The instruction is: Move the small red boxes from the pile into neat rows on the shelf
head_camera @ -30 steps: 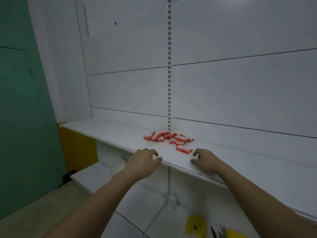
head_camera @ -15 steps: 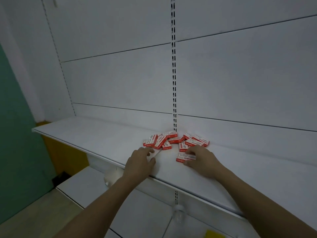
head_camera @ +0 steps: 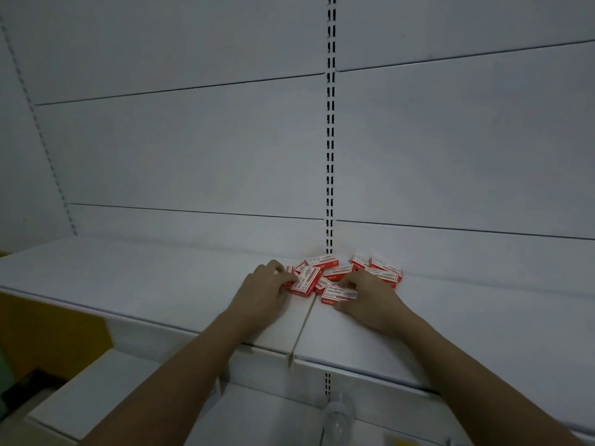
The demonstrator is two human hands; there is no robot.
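Red boxes (head_camera: 341, 275) sit piled at the shelf's (head_camera: 161, 284) back edge; our left hand (head_camera: 262, 292) and right hand (head_camera: 370, 297) each pinch one, ready to start rows.

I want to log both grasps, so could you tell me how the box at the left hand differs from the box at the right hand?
The small red box at the left hand lies angled, running away from the viewer, while the small red box at the right hand lies crosswise.

The left hand touches its box's left end; the right hand curls fingers over its box's right end.

Both lie flat, white label up, on the white shelf.
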